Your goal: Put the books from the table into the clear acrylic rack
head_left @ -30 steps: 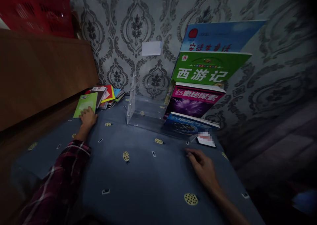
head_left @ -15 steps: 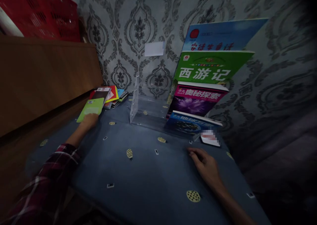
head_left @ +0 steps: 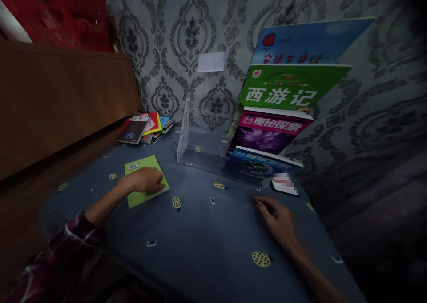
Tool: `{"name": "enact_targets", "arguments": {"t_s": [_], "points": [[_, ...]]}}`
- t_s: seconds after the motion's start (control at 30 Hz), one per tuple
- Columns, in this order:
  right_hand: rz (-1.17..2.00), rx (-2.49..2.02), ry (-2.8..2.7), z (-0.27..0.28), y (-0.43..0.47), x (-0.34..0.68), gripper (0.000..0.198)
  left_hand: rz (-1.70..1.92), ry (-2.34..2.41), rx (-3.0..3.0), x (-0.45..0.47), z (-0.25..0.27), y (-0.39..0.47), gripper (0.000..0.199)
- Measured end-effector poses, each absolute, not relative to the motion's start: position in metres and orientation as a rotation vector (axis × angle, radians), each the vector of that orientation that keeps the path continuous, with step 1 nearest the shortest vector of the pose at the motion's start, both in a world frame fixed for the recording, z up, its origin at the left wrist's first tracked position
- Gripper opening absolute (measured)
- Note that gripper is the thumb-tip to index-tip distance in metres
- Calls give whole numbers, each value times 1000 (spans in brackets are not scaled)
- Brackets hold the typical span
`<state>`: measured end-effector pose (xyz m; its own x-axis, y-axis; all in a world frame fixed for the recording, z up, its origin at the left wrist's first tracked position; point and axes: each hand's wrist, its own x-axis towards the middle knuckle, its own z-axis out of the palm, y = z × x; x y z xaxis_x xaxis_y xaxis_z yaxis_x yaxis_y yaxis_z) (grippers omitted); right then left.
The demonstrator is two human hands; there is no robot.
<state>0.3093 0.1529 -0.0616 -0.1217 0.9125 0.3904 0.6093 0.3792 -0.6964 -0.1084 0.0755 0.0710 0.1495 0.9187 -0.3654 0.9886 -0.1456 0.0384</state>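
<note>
My left hand (head_left: 147,180), in a plaid sleeve, is closed over the right part of a thin lime-green book (head_left: 140,199) with a barcode label on its cover. The fingertips are curled out of sight at the book's right edge. On the tablecloth to the right rests my right hand (head_left: 278,218), loosely bent with a gap between thumb and fingers, holding nothing. Beyond it stands a clear acrylic rack (head_left: 183,138) with tiers. Its right side carries a blue book (head_left: 313,41), a green book (head_left: 283,89), a purple-and-pink book (head_left: 267,134) and a dark blue book (head_left: 256,163).
Several books in a loose pile (head_left: 135,129) lie at the back left. A pixelated white card (head_left: 285,184) is by the rack's right front. A wooden cabinet (head_left: 66,103) with a red basket (head_left: 60,18) borders the left. Patterned wallpaper (head_left: 190,32) rises behind, bearing a pale paper (head_left: 211,62).
My left hand has brought the lime-green book off the pile, rightward and nearer across the table. My right hand has stayed put. The view has shifted slightly.
</note>
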Motion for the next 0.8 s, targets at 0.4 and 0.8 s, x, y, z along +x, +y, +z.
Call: {"name": "enact_targets", "arguments": {"t_s": [0.4,0.8], "points": [[480,-1314,-1834,-58,150,307,34,-105,2301,1819,-214,30,102,66],[493,-1337,-1865,-51,145,302,33,-92,1982,1955,-131,32,82,55]]}}
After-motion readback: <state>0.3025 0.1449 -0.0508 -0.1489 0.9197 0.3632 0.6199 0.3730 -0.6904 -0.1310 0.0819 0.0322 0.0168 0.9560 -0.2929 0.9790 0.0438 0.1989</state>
